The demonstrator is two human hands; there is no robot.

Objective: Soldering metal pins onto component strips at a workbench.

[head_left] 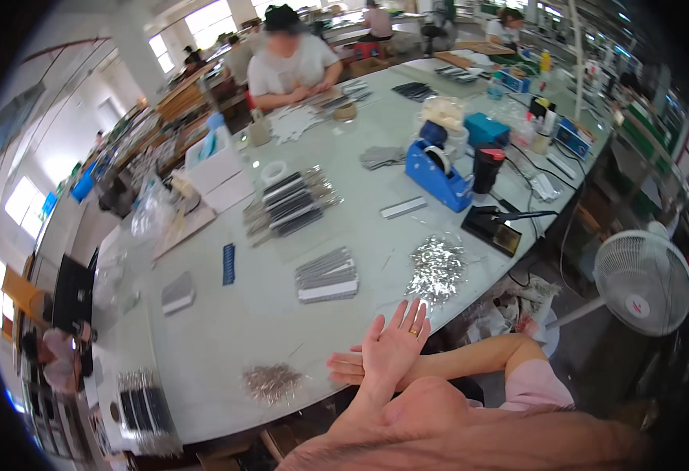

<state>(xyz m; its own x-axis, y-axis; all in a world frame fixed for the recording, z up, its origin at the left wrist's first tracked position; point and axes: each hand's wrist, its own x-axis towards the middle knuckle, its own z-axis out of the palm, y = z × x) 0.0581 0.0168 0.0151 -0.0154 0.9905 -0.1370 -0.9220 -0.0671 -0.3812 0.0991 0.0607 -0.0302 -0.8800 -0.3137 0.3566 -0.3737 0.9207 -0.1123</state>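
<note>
Our hands cross, empty, at the desk's [226, 330] near edge.

Our left hand [393, 345] is spread flat, fingers apart, lying over the flat right hand [346, 367]; we hold nothing. A silver scrap pile [437, 268] lies just beyond, a blue tape dispenser [437, 174] farther back.

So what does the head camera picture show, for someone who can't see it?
Two bare hands cross above a pale worktable's near edge, the left hand open with a ring, the right hand beneath it. Nearby lie shiny metal scraps and stacked grey strips.
</note>
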